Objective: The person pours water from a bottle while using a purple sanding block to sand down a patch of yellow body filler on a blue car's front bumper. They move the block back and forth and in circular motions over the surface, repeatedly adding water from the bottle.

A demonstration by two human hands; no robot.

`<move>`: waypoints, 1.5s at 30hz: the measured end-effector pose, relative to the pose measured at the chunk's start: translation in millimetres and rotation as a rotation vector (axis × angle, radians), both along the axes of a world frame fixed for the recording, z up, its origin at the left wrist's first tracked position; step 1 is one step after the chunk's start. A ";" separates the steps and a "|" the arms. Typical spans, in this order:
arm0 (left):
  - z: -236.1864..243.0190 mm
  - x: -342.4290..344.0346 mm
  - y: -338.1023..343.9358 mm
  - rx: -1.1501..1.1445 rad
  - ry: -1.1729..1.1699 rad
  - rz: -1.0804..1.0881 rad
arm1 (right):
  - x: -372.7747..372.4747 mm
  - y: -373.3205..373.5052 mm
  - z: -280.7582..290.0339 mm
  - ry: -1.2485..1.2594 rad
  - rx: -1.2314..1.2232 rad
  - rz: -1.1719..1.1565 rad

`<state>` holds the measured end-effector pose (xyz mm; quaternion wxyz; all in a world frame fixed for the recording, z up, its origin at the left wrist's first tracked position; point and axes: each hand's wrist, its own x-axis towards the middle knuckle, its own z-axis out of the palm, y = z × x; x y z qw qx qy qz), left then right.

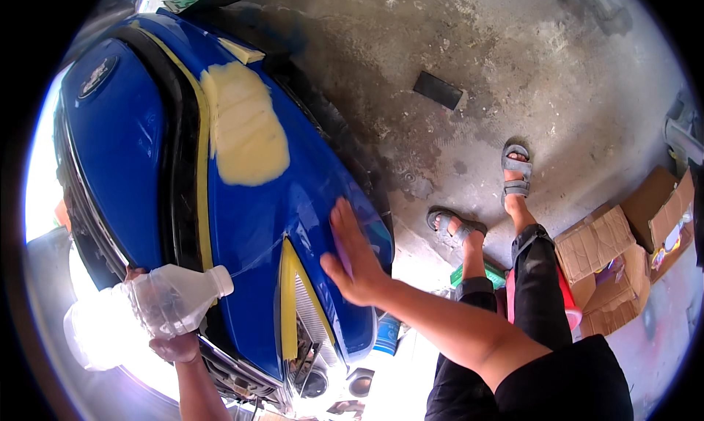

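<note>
My left hand (176, 347) grips a clear plastic bottle (172, 304) that is tipped on its side, its mouth toward the right. A thin clear stream runs from the mouth to the blue car body panel (246, 230). On that panel, beside the headlight (314, 322) edged with yellow tape, my right hand (356, 258) lies with its fingers stretched out, holding nothing. A large cream filler patch (249, 131) covers part of the blue surface farther off. Bright glare washes out the bottle's lower end.
A dark rectangular block (438, 90) lies on the stained concrete floor (506, 47). Opened cardboard boxes (601, 256) stand to the right of my legs, next to a red container (567, 300). A blue can (386, 334) sits below the car's corner.
</note>
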<state>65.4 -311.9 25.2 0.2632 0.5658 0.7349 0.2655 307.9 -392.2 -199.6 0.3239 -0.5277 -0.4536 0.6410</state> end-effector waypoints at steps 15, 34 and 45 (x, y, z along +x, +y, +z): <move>-0.8 -59.5 -21.3 0.026 0.086 -0.015 | -5.6 -14.0 25.6 -0.192 0.308 0.046; -16.3 -41.7 3.3 0.074 0.069 -0.043 | -0.7 -42.9 31.4 -0.244 0.450 0.188; -18.2 -6.9 11.7 0.049 -0.009 -0.074 | 12.4 -50.2 34.3 -0.254 0.432 0.446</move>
